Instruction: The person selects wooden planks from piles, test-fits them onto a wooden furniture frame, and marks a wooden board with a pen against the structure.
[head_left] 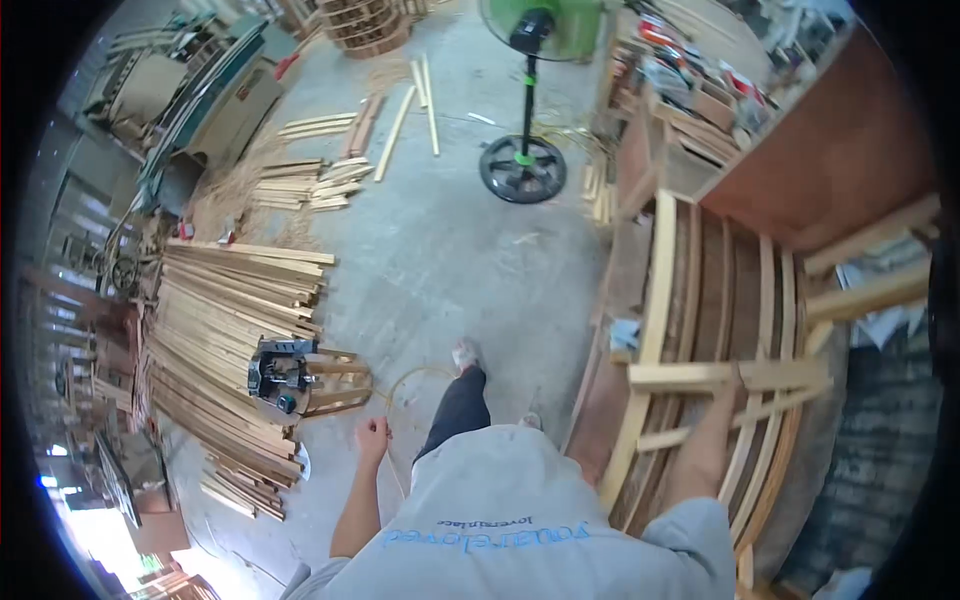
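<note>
My left hand hangs at my left side above the concrete floor, its fingers curled in with nothing visible in them. My right hand reaches out to the right, closed around a pale wooden piece that lies crosswise. A thinner wooden bar runs just below it. Beneath these, long curved wooden slats extend forward and back. Part of my right hand's grip is hidden by the wood. Nearest my left hand is a small wooden stand with a black power tool on it.
Stacked wood strips cover the floor at left, with shorter strips farther ahead. A standing fan is on the concrete floor in front. A cluttered bench stands at right. A thin hose loops near my feet.
</note>
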